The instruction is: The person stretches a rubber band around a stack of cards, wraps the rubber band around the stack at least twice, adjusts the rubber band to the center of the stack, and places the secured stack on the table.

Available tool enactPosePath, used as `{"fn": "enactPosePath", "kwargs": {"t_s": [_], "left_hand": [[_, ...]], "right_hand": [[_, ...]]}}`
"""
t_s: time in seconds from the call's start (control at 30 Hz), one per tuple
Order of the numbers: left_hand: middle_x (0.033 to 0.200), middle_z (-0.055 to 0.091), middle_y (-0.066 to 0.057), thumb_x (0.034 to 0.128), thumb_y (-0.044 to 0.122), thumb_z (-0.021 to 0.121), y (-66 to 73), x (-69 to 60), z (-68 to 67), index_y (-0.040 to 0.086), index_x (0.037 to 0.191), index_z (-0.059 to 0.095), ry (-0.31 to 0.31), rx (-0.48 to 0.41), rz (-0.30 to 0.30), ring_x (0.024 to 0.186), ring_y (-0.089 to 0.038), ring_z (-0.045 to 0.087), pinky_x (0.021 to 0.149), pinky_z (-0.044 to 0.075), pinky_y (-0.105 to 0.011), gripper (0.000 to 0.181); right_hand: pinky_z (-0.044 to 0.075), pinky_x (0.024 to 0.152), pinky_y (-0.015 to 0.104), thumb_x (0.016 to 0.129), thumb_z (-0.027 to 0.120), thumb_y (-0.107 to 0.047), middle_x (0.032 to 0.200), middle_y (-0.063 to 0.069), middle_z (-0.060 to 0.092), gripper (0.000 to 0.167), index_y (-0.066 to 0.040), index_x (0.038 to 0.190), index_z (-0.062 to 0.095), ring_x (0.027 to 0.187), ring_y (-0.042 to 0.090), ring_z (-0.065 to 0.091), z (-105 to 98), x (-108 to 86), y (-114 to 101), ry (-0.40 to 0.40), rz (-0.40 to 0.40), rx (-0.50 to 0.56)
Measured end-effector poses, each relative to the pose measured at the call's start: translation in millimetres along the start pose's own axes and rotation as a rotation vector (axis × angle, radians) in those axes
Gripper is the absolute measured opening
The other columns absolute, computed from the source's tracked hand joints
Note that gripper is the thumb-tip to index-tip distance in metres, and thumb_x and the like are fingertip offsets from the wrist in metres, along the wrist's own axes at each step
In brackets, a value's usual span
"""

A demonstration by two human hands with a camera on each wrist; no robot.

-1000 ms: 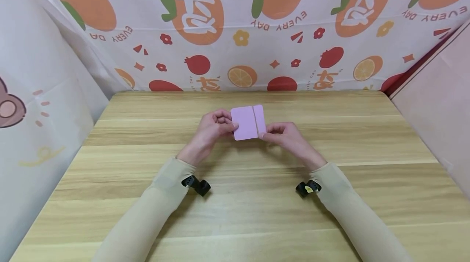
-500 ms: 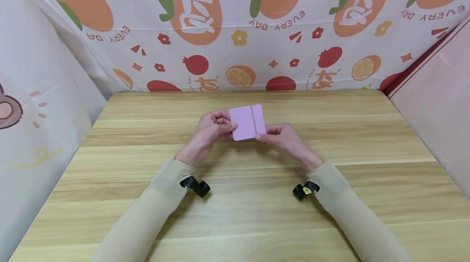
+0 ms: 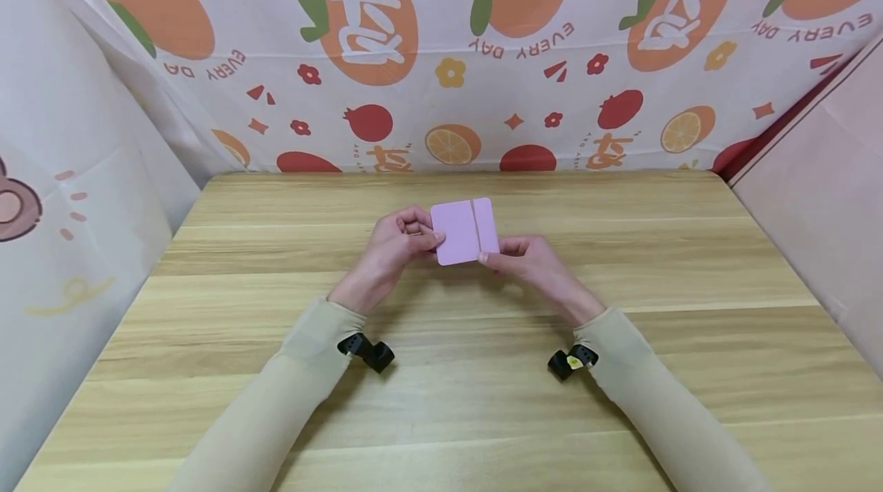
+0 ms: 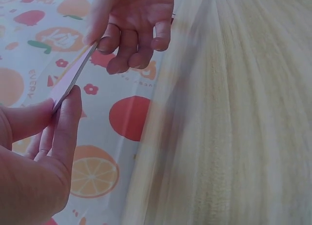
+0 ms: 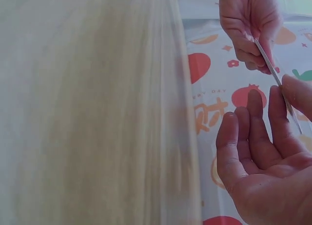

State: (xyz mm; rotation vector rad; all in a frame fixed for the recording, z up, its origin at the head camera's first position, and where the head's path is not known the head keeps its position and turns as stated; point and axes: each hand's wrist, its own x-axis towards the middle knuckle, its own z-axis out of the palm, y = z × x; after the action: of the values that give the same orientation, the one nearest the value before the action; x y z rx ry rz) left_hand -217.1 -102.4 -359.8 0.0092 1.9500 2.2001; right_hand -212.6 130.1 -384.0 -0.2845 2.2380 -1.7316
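Observation:
A small, thin pink notebook (image 3: 455, 233) with rounded corners is held up over the table, a narrow tan band running down near its right side. My left hand (image 3: 388, 253) pinches its left edge, thumb on the front cover. At the lower right corner, my right hand (image 3: 534, 266) pinches it with the thumb beside the band's lower end. The left wrist view shows the notebook (image 4: 73, 78) nearly edge-on between both hands. In the right wrist view, the right hand's (image 5: 273, 171) other fingers spread behind it, loosely bent.
A wood-grain table (image 3: 441, 400) lies beneath both hands. Behind its far edge hangs a white cloth (image 3: 414, 109) printed with fruit. Pale cloth panels (image 3: 90, 109) close off the left and right sides. Each wrist wears a black camera strap (image 3: 366, 350).
The right thumb has slid slightly left along the notebook's lower edge, to the band. The right hand and wrist have shifted a little left and down. The left hand stays almost still.

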Motion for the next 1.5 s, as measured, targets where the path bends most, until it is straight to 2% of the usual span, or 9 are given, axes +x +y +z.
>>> {"fn": "enactPosePath", "kwargs": {"t_s": [0.27, 0.5, 0.67, 0.9, 1.03, 1.13, 1.23, 1.33, 1.5], "left_hand": [[0.074, 0.063, -0.002, 0.0867, -0.009, 0.066, -2.4, 1.1, 0.5, 0.001, 0.093, 0.053, 0.017, -0.027, -0.008, 0.069, -0.012, 0.06, 0.072, 0.056, -0.033, 0.018], [0.072, 0.064, -0.001, 0.0865, -0.009, 0.066, -1.8, 0.0, 3.2, 0.002, 0.09, 0.054, 0.018, -0.045, -0.018, 0.067, -0.011, 0.061, 0.076, 0.056, -0.039, 0.017], [0.073, 0.063, -0.001, 0.0865, -0.008, 0.066, -0.2, -0.9, 3.3, 0.003, 0.091, 0.053, 0.019, -0.036, -0.017, 0.068, -0.012, 0.06, 0.075, 0.055, -0.038, 0.018], [0.075, 0.064, -0.001, 0.0869, -0.006, 0.068, -0.3, 0.6, 0.9, 0.003, 0.094, 0.055, 0.015, -0.027, -0.049, 0.071, -0.013, 0.061, 0.081, 0.054, -0.041, 0.017], [0.078, 0.065, -0.002, 0.0864, -0.004, 0.069, -0.1, 0.9, 0.2, 0.003, 0.097, 0.057, 0.02, -0.028, -0.066, 0.074, -0.014, 0.062, 0.091, 0.049, -0.049, 0.017], [0.08, 0.066, -0.002, 0.0859, -0.005, 0.07, -0.8, 1.0, 0.8, 0.003, 0.098, 0.059, 0.011, -0.021, -0.07, 0.075, -0.014, 0.062, 0.095, 0.046, -0.053, 0.018], [0.08, 0.066, -0.003, 0.0852, -0.006, 0.07, -2.6, 1.3, 1.7, 0.002, 0.097, 0.059, -0.01, -0.004, -0.063, 0.075, -0.014, 0.063, 0.088, 0.052, -0.045, 0.018], [0.079, 0.066, -0.002, 0.0845, -0.007, 0.07, -5.0, 1.6, 3.1, 0.002, 0.094, 0.06, -0.046, 0.002, -0.052, 0.073, -0.013, 0.063, 0.078, 0.055, -0.036, 0.016], [0.076, 0.066, -0.002, 0.0822, -0.009, 0.07, -7.1, 0.3, 6.4, 0.002, 0.09, 0.059, -0.097, -0.011, -0.04, 0.072, -0.013, 0.063, 0.074, 0.054, -0.032, 0.018]], "right_hand": [[0.049, 0.078, 0.036, 0.086, 0.077, -0.026, 0.08, 0.007, 0.066, 0.025, -0.003, 0.096, 0.074, 0.08, 0.018, 0.058, 7, -2.3, -1, 0.051, 0.019, 0.052], [0.048, 0.076, 0.034, 0.086, 0.077, -0.026, 0.077, 0.007, 0.067, 0.035, 0.008, 0.095, 0.072, 0.079, 0.017, 0.057, 14, -1.4, 0, 0.06, 0.026, 0.067], [0.048, 0.078, 0.035, 0.086, 0.077, -0.028, 0.079, 0.009, 0.068, 0.04, 0.011, 0.097, 0.07, 0.08, 0.018, 0.057, 16, -1.5, -2, 0.054, 0.045, 0.083], [0.052, 0.078, 0.035, 0.087, 0.076, -0.023, 0.086, 0.012, 0.069, 0.034, 0.007, 0.102, 0.071, 0.079, 0.016, 0.059, 14, -0.3, -1, 0.024, 0.049, 0.114], [0.053, 0.082, 0.04, 0.089, 0.074, -0.021, 0.1, 0.016, 0.068, 0.033, 0.002, 0.111, 0.07, 0.085, 0.021, 0.059, 10, -0.1, -1, -0.001, 0.032, 0.145], [0.052, 0.087, 0.043, 0.09, 0.072, -0.025, 0.104, 0.012, 0.068, 0.035, -0.001, 0.116, 0.069, 0.093, 0.026, 0.059, 6, -1.5, -3, -0.007, 0.03, 0.126], [0.049, 0.09, 0.046, 0.091, 0.071, -0.028, 0.104, 0.01, 0.068, 0.036, -0.002, 0.117, 0.068, 0.096, 0.027, 0.059, 1, -2.6, -3, -0.011, 0.017, 0.112], [0.05, 0.089, 0.042, 0.093, 0.069, -0.029, 0.108, 0.011, 0.067, 0.038, -0.003, 0.12, 0.066, 0.097, 0.025, 0.06, -3, -2.0, -2, -0.006, -0.012, 0.121], [0.053, 0.082, 0.03, 0.093, 0.069, -0.025, 0.113, 0.014, 0.065, 0.038, -0.002, 0.123, 0.063, 0.098, 0.022, 0.06, -6, 0.3, -1, 0.084, -0.091, 0.142]]}}
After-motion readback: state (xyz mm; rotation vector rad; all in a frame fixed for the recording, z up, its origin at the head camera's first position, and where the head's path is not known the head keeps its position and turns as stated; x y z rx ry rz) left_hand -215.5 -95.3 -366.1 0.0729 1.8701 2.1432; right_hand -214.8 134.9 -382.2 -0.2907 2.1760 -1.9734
